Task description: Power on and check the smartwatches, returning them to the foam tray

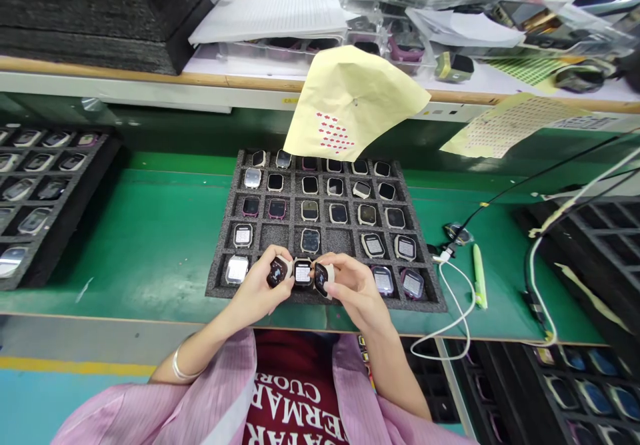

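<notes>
My left hand [265, 282] is closed on a smartwatch case [279, 270] with a lit dark screen, tilted toward the right. A second smartwatch case [323, 278], pale at the edge and also lit, is gripped between the thumb and fingers of my right hand [353, 284]. Both are held over the front row of a black foam tray [320, 300]. Between my hands, another watch case [302, 272] with a white lit screen sits in its compartment. Several more watch cases fill the tray's other compartments, some with white screens and some dark.
Foam trays of watches stand at the left [55, 222] and lower right. A white cable [463, 312] and a green pen-like tool [479, 277] lie right of the tray. Above, a shelf [260, 85] carries papers and clear plastic trays; a yellow sheet [357, 92] hangs from it.
</notes>
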Tool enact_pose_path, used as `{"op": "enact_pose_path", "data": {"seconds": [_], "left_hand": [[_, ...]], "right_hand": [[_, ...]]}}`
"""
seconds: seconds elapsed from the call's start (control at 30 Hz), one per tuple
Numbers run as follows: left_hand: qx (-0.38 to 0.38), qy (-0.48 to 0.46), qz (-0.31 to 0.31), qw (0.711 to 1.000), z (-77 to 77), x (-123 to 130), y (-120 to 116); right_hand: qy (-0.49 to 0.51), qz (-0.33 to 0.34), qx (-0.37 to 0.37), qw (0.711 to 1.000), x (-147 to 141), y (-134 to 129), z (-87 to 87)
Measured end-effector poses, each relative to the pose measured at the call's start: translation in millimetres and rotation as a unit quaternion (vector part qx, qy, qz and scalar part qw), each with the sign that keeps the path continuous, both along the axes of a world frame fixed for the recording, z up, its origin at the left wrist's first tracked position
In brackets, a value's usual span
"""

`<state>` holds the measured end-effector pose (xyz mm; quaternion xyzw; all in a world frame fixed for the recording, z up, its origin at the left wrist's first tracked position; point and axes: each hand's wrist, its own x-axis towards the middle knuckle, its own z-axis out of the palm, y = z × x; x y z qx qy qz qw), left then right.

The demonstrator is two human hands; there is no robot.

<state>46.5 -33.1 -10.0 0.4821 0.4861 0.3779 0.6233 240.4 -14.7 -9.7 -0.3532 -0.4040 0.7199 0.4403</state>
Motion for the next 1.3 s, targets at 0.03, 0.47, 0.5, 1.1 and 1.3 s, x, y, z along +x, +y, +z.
{"op": "enact_pose_path", "data": {"seconds": [0.03, 0.47, 0.5, 1.1, 1.3], "left_hand": [[-0.002, 0.004, -0.005, 1.0, 0.4, -0.2, -0.2], [0.03, -0.007, 0.006, 1.0, 1.7, -3.4, 0.4], [0.043, -0.005, 0.007, 0.999, 2.4, -3.5, 0.7], [-0.059, -0.183, 0.012, 0.981, -3.0, -5.9, 2.7], [-0.061, -0.211, 0.015, 0.975, -4.1, -5.2, 2.8]], "right_hand": [[-0.004, -0.003, 0.0, 1.0, 0.1, 0.1, -0.4], [0.001, -0.02, 0.002, 1.0, 1.4, 1.0, -0.2], [0.003, -0.021, 0.003, 1.0, 1.8, 0.4, 0.9], [0.051, -0.009, -0.076, 0.996, 0.3, -0.9, -0.4], [0.018, -0.036, -0.057, 0.998, -2.4, -5.3, -4.7]]}}
